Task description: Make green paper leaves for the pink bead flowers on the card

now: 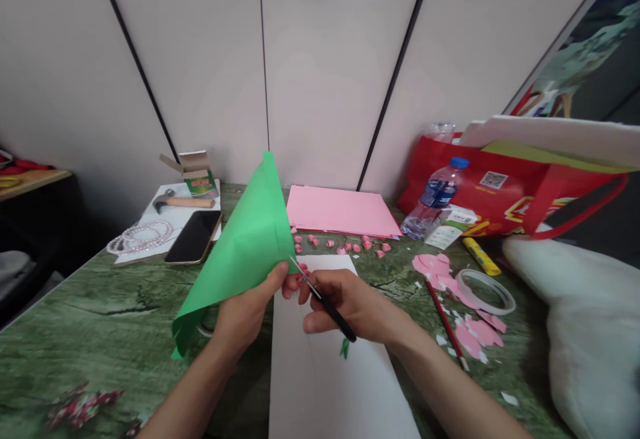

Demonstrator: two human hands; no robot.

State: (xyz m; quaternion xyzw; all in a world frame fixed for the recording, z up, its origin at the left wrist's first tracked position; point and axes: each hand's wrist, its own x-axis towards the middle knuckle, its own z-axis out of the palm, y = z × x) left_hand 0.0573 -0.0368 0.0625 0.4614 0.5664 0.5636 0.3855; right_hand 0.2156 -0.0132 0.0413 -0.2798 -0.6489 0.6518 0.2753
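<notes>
My left hand [250, 306] grips the lower right edge of a large green paper sheet [245, 232], which stands up and curls to the left. In my right hand [345, 302] is a pair of scissors with black handles [330, 309], their blade tips at the green paper's edge beside my left thumb. Beneath both hands lies a long white sheet [320, 386] with a small green scrap [345, 348] on it. Several small pink paper rolls [367, 244] sit behind the hands, in front of a stack of pink paper [340, 209].
Left are a phone [194, 236], hammer [185, 202], bead strands [140, 238] and open box [199, 176]. Right are a bottle [437, 199], red bag [475, 186], glue stick [481, 256], tape roll [485, 292], pencil [447, 322] and pink cutouts [477, 336].
</notes>
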